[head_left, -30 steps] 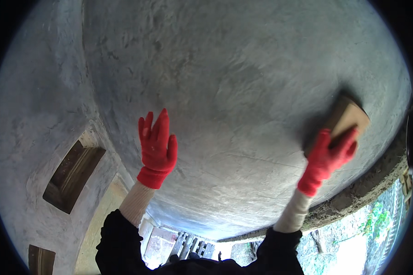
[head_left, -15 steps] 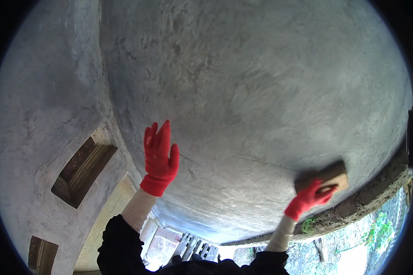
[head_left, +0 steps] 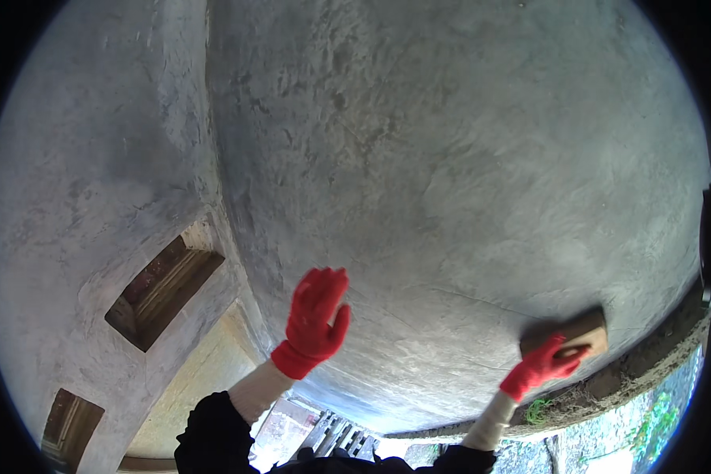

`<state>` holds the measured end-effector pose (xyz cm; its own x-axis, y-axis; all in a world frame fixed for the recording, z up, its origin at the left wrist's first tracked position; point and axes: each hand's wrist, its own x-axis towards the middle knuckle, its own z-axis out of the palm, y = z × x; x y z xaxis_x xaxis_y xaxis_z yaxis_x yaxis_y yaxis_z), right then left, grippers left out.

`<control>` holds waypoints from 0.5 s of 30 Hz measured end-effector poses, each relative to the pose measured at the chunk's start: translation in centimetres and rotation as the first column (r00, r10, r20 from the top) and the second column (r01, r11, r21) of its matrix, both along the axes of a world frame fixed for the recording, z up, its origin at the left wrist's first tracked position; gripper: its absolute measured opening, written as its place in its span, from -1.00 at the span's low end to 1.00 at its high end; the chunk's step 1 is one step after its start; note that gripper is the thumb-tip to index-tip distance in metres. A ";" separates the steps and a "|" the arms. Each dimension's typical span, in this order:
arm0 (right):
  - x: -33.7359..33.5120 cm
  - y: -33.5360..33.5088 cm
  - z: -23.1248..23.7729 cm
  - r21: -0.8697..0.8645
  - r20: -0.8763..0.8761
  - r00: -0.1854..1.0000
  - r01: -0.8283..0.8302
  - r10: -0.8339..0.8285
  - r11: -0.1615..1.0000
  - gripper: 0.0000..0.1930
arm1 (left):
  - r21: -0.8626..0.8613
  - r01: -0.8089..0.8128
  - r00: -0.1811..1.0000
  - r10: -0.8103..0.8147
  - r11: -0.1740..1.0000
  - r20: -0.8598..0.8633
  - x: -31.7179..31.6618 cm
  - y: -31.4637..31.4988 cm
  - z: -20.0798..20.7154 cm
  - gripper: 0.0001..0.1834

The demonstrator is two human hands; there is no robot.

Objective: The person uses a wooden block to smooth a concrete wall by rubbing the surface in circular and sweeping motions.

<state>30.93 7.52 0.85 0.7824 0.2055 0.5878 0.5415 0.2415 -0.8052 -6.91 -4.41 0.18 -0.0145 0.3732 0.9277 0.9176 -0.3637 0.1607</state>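
Nearest the viewer, at the lower edge, lie the dark sleeves (head_left: pixel 213 438) of the person, from which pale cuffs (head_left: pixel 258 391) extend to red gloves covering both hands. The left hand (head_left: pixel 314 322) is raised before the plaster; its grip is spread and holds nothing, the fingers extended close together and the thumb standing apart. Contact between this hand and the plaster cannot be determined. The right hand (head_left: pixel 539 366), well apart at lower right, has its grip bent around a brown block (head_left: pixel 595 330), with the fingers over its near side. The block is tilted, its right end higher, and lies against or just in front of the gray plastered surface (head_left: pixel 419 197), casting a dark shadow along its left and upper margins.

The plastered surface, mottled and finely cracked, fills the center. At left, a pale seam (head_left: pixel 212 158) separates it from an adjoining gray wall (head_left: pixel 79 253), which contains a larger rectangular recess (head_left: pixel 166 292) and, below it, a smaller recess (head_left: pixel 71 426). A rough ledge (head_left: pixel 636 373), bearing a green tuft (head_left: pixel 538 411), borders the surface at lower right. Farthest, beyond the ledge, appears green foliage (head_left: pixel 654 419) in bright light.
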 end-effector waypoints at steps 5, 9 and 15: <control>-15.7 -3.2 -2.9 -0.039 0.750 0.597 -0.389 0.284 0.920 -0.12 | -0.143 0.195 0.981 -0.196 0.970 0.007 5.9 1.7 -1.7 -0.47; -15.6 -4.1 -1.3 -0.068 0.760 0.555 -0.451 0.339 0.890 -0.22 | -0.021 0.343 0.927 -0.335 0.939 0.167 10.4 3.7 -3.0 -0.37; -11.5 -3.9 0.2 -0.148 0.644 0.389 -0.782 0.659 0.606 -0.41 | 0.048 0.234 0.886 -0.233 0.971 0.400 16.9 6.2 -2.7 -0.28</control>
